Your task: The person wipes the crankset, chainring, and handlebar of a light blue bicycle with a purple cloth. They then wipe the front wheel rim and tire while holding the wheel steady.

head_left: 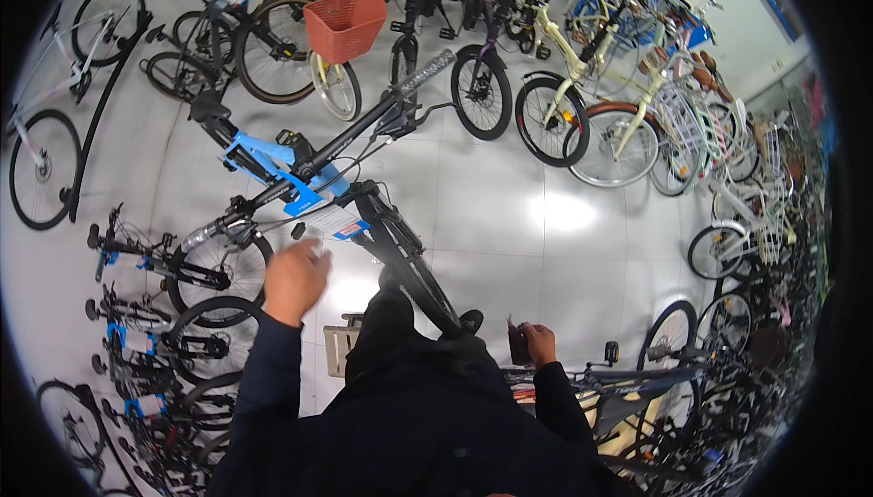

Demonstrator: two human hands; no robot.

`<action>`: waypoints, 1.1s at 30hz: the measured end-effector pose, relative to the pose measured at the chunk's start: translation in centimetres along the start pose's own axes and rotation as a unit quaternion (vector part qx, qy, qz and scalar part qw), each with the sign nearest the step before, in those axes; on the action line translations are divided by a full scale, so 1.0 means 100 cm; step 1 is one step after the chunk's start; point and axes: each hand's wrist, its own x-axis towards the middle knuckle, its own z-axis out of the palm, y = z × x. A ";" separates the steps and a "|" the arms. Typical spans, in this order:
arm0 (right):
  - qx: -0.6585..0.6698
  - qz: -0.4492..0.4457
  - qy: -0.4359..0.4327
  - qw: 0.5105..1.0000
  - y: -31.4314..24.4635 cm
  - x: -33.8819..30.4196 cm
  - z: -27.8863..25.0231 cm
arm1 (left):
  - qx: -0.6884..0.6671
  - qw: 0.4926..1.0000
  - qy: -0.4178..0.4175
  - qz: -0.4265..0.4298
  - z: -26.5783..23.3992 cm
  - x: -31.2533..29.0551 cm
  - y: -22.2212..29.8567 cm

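Observation:
A light-blue bicycle (268,153) stands before me at a slant, its black handlebar (341,138) running from lower left to upper right. A blue-and-white card (335,220) hangs at its front, over the dark front tyre (414,270). My left hand (297,281) is below the left end of the handlebar, near the card. Its fingers look loosely apart and a little blurred, and I see nothing in them. At my right side, my right hand (541,344) is closed on a dark brown flat thing (519,344) whose kind I cannot make out.
Several bicycles stand round the room, one with a red basket (346,24). More bikes crowd the left side, with tagged handlebars (136,341). A small beige stool (338,349) is by my left leg. A dark bicycle frame (627,383) lies close on my right.

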 end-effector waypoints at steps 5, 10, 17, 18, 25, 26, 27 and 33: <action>-0.014 -0.033 -0.021 0.999 -0.116 0.046 0.012 | -0.048 0.989 -0.130 -0.042 0.093 -0.053 -0.025; 0.056 -0.250 -0.060 0.965 -0.306 0.029 0.039 | -0.082 0.972 -0.220 -0.028 0.199 -0.039 -0.070; -0.239 -0.613 0.061 0.751 -0.519 0.038 0.059 | -0.153 0.929 -0.307 -0.142 0.293 -0.020 -0.060; -0.285 -0.639 0.067 0.711 -0.540 0.045 0.065 | -0.159 0.925 -0.315 -0.142 0.301 -0.020 -0.057; -0.504 -0.631 -0.076 0.585 -0.615 0.096 0.099 | -0.242 0.892 -0.282 -0.257 0.332 -0.024 -0.034; -0.523 -0.641 -0.097 0.554 -0.620 0.102 0.103 | -0.255 0.885 -0.275 -0.277 0.335 -0.025 -0.028; -0.539 -0.649 -0.116 0.523 -0.625 0.108 0.107 | -0.259 0.878 -0.265 -0.303 0.337 -0.025 -0.023; -0.571 -0.701 -0.099 0.416 -0.638 0.135 0.127 | -0.347 0.823 -0.175 -0.414 0.357 -0.023 -0.001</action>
